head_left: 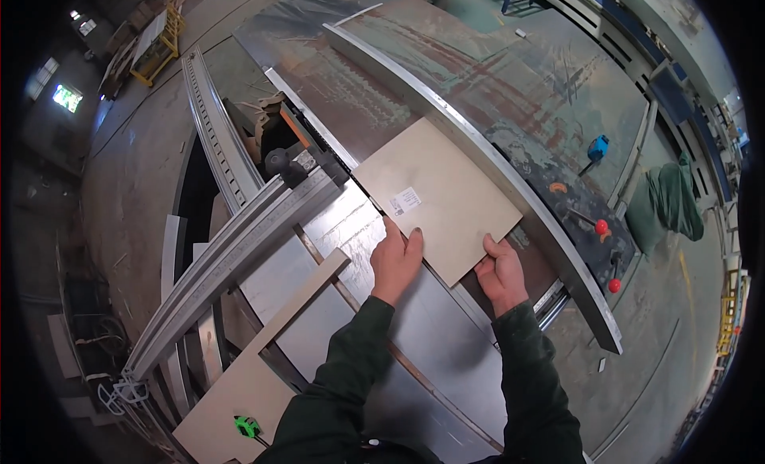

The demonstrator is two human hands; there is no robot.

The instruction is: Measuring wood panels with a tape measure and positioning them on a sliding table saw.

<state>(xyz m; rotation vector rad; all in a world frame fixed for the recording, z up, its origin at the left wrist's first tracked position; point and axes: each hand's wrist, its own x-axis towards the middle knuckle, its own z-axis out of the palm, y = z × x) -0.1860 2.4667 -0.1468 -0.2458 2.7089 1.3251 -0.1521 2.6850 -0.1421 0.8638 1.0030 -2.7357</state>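
A flat, light-beige board (446, 193) with a small white printed label (405, 201) lies on the saw table, its right side close along the long metal fence (470, 135). My left hand (396, 261) is at the board's left edge near the closest corner, thumb over the top and the other fingers partly hidden. My right hand (502, 277) pinches the near right edge, thumb above and fingers curled under it. Under my left forearm stretches the silvery sliding table (319, 292).
A slotted metal crosscut rail (239, 273) with a black knob (277, 161) stands at the left. An L-shaped board (247, 384) carries a green tape measure (248, 426). Right of the fence are a blue tape measure (598, 147), red-knobbed levers (601, 226) and a green sack (669, 205).
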